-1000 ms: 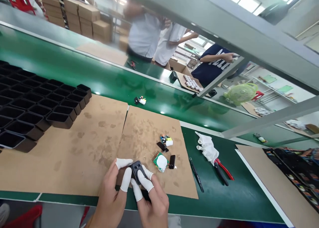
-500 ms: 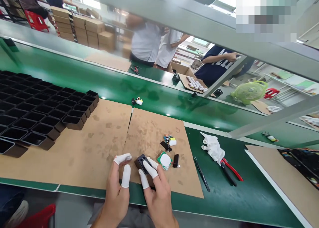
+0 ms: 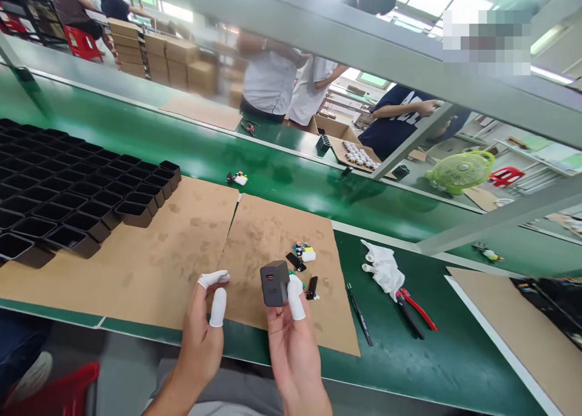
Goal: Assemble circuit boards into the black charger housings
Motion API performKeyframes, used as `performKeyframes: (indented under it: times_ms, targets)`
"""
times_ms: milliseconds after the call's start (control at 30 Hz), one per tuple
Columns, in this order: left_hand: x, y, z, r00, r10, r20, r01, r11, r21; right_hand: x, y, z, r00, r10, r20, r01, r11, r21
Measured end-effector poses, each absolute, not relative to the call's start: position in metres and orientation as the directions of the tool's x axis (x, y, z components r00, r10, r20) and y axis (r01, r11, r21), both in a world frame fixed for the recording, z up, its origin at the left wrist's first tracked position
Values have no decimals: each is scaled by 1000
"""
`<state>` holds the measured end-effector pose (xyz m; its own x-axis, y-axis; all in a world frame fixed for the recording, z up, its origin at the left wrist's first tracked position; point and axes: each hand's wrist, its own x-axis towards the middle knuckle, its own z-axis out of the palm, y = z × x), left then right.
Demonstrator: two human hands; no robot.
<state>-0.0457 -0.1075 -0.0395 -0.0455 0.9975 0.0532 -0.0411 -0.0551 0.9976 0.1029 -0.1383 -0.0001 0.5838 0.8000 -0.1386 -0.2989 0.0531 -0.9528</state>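
My right hand (image 3: 295,343) holds up a black USB charger case (image 3: 274,287), its face with an orange-lined port turned towards me. The thumb, in a white finger cot, presses the case's right side; the other fingers are mostly hidden behind it. To its left, my left hand (image 3: 202,325) is empty, thumb and fingers apart above the cardboard. White finger cots cover its tips too. Just beyond the right hand lie a small circuit board (image 3: 304,251) with a white block, a flat black piece (image 3: 296,262) and another black piece (image 3: 311,287). A green part is mostly hidden behind the thumb.
Rows of open black cases (image 3: 86,222) stand on cardboard (image 3: 182,240) at left. To the right lie tweezers (image 3: 360,316), red-and-black pliers (image 3: 416,313) and a white glove (image 3: 382,264). A grey metal frame (image 3: 291,34) crosses above; several people stand or sit beyond.
My right hand has lifted the charger case off the cardboard and turned it so its port face shows. My left hand has shifted slightly left, still empty.
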Motion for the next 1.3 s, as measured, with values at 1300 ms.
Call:
performKeyframes:
  times_ms: [1300]
  targets:
    - [-51, -103, -25, -25, 999, -21, -63, 19, 998, 123, -126, 14, 318, 930, -182, -328, -72, -942]
